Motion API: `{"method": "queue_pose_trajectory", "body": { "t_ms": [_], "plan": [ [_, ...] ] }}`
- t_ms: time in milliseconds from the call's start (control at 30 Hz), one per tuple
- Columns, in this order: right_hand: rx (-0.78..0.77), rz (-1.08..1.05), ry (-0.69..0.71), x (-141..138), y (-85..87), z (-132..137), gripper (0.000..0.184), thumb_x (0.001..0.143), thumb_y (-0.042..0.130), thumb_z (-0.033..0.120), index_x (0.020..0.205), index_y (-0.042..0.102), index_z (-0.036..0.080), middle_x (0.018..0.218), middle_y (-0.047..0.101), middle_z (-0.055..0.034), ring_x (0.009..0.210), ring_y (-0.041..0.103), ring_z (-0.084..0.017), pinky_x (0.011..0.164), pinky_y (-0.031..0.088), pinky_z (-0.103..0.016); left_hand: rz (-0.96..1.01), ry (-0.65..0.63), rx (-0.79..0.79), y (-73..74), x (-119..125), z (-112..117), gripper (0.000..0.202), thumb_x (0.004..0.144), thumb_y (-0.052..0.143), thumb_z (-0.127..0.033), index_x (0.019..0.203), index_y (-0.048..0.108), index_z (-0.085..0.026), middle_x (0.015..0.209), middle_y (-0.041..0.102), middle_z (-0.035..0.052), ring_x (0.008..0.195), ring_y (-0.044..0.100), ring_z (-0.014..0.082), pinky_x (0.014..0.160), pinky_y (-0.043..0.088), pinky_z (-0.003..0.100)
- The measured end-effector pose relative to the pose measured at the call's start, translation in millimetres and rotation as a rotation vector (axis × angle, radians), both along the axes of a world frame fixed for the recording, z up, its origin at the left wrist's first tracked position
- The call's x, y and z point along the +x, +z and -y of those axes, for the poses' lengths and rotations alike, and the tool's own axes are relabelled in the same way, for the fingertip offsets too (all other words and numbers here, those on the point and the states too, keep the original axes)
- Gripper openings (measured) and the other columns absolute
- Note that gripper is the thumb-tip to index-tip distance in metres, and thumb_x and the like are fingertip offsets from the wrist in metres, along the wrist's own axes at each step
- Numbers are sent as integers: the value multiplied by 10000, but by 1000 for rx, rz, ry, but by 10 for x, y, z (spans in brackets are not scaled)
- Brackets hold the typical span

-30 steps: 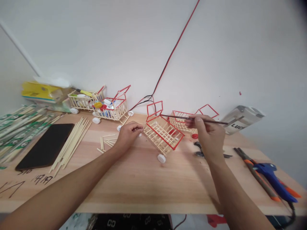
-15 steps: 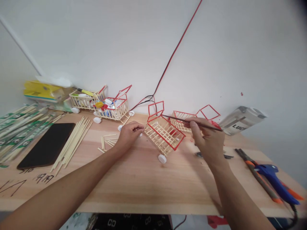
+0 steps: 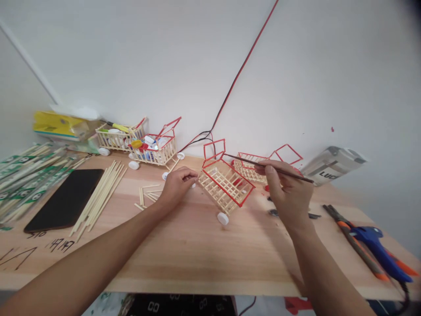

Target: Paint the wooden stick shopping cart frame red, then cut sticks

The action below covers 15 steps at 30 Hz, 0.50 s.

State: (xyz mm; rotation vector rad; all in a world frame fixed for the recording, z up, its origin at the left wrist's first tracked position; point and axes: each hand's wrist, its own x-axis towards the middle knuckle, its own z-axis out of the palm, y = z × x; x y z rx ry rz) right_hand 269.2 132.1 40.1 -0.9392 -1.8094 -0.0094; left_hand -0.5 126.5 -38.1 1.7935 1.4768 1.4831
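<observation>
A miniature shopping cart (image 3: pixel 219 184) made of thin wooden sticks stands at the middle of the table, its top rim and handle frame red, with a white round wheel (image 3: pixel 222 218) at the front. My left hand (image 3: pixel 179 183) pinches the cart at its left side; the fingertips partly hide the spot. In my right hand (image 3: pixel 289 191) is a thin dark paintbrush (image 3: pixel 241 159), held like a pen. Its tip is by the back corner of the red rim, near the handle; whether it touches cannot be told. Another red-rimmed stick cart (image 3: pixel 251 164) stands behind, partly covered by my right hand.
Two stick carts (image 3: pixel 153 153) with bottle caps stand at the back left. Loose sticks (image 3: pixel 98 197), a black phone (image 3: pixel 66 199) and packaged chopsticks (image 3: pixel 26 180) lie left. On the right are a blue glue gun (image 3: pixel 378 248), pliers (image 3: pixel 351 241) and a tilted bag (image 3: pixel 333 164).
My right hand has shifted slightly right, and the brush tip has risen a little off its earlier spot near the rim corner. My left hand and the cart stay in place.
</observation>
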Motion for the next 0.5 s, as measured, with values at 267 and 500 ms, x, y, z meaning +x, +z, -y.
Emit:
{"method": "queue_pose_trajectory", "body": {
  "t_ms": [267,500],
  "plan": [
    [34,10,-17,22,25,55,177,919,552,247,990,713,228,898,738,-39,827,720,-191,764,580,-343,10,-16,-15,12,2,7,106,782,616,-182,802,721,-184,804,705,26,765,634,163,686,468,264],
    [16,-50,-15,44,8,73,182,921,547,245,1012,701,212,940,737,-57,851,723,-194,767,583,-343,7,-33,-7,18,-6,8,90,788,633,-209,798,715,-174,796,699,34,757,628,162,685,467,264]
  ]
}}
